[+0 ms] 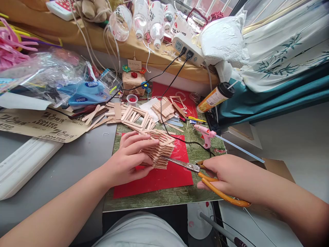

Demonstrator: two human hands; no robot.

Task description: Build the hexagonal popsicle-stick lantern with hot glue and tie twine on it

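Note:
A layered structure of wooden craft sticks (160, 147) is tilted above a red sheet (154, 181). My left hand (133, 154) grips it from the left side, fingers spread over its top and side. In my right hand (216, 171) is a pair of scissors (191, 166) with orange handles, the fingers wrapped round the handles. The blades point left and their tips touch or lie right beside the stick layers; whether they are inside a gap I cannot tell. Stick frames (135, 118) lie just behind the structure.
A pink glue gun (205, 133) with a long glue stick lies at the right, its black cord crossing the table. Behind are loose craft sticks (113, 111), a finished stick box (133, 82) and a drink cup (216, 96). Sandpaper (43, 125) lies left.

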